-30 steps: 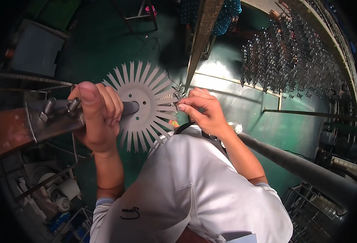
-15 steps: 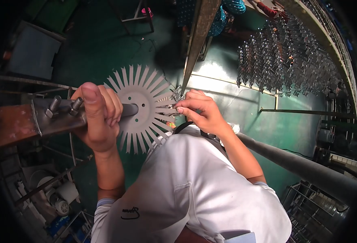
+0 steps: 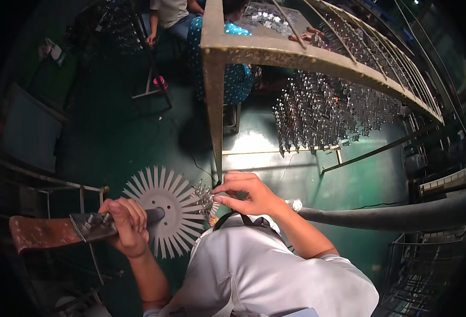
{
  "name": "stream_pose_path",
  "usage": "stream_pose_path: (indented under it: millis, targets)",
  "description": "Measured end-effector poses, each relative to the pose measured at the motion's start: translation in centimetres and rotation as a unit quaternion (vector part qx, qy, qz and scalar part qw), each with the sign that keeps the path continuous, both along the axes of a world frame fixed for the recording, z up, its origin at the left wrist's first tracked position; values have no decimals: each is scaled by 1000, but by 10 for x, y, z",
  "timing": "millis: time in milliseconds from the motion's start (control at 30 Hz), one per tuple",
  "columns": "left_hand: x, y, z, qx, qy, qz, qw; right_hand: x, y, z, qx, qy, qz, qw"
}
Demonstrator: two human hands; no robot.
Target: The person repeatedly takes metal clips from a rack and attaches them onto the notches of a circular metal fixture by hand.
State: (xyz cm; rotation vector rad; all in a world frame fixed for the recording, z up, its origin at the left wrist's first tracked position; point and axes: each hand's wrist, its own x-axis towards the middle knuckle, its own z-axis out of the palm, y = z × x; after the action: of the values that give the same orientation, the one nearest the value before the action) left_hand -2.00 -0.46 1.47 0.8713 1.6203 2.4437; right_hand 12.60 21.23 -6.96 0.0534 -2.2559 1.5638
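Note:
A pale grey slotted metal wheel (image 3: 176, 211) with many flat spokes stands on a round shaft left of centre. My left hand (image 3: 130, 227) is closed around the shaft's thick metal holder (image 3: 96, 224), beside its bolts, thumb raised. At the wheel's right edge hangs a cluster of small shiny metal parts (image 3: 204, 198). My right hand (image 3: 248, 194) is beside this cluster, thumb and forefinger pinched at its edge; what lies between the fingertips is too small to make out.
A metal frame rack (image 3: 214, 95) rises ahead, with rows of shiny hanging parts (image 3: 328, 111) at right. Beyond it, a person in a dotted teal garment (image 3: 238, 82) sits near another person (image 3: 172, 15). A thick grey pipe (image 3: 380, 214) runs right. Green floor (image 3: 122, 127) lies ahead.
My view has tilted upward, so the wheel and both hands appear lower, and more of the rack and people shows. My right hand stays by the wheel's right edge; my left keeps its hold.

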Motion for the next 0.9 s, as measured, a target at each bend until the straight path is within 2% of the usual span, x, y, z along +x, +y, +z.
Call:
stream_pose_path:
  millis: [33, 100, 167, 200, 233, 300, 333, 367, 400, 433, 500, 667, 800, 900]
  targets:
    - [-3, -3, -4, 8, -2, -10, 1000, -2, 14, 7, 39, 15, -35, 998]
    - [-3, -4, -5, 4, -7, 11, 1000, -14, 48, 14, 28, 54, -216, 975]
    - [-4, -4, -5, -1, -6, 20, 1000, -36, 101, 36, 68, 117, -397, 908]
    - [-3, 3, -2, -11, -1, 58, 998, -49, 131, 48, 134, 127, -497, 848]
    - [-3, 5, -1, -14, 1, 57, 998, -61, 175, 42, 159, 229, -498, 821]
    - [-1, 5, 0, -21, 9, 57, 998, -81, 243, 45, 292, 270, -578, 713]
    - [0, 6, 2, -26, 9, 65, 998, -97, 280, 46, 241, 300, -601, 701]
    - [0, 5, 0, -24, 8, 67, 997, -110, 317, 52, 236, 286, -631, 682]
    - [0, 3, -3, -24, 7, 69, 997, -113, 324, 71, 192, 183, -666, 697]
    - [-1, 1, -4, -23, 5, 72, 997, -124, 350, 71, 222, 174, -678, 679]
    - [1, 0, -4, -27, -7, 93, 995, -139, 390, 72, 246, 229, -669, 662]
    - [1, -2, -8, -38, -12, 135, 990, -142, 412, 92, 261, 144, -722, 624]
    - [0, -2, -9, -53, -2, 149, 987, -141, 424, 99, 300, 168, -751, 564]
    - [-2, -2, -10, -57, -5, 155, 986, -142, 425, 106, 300, 165, -758, 555]
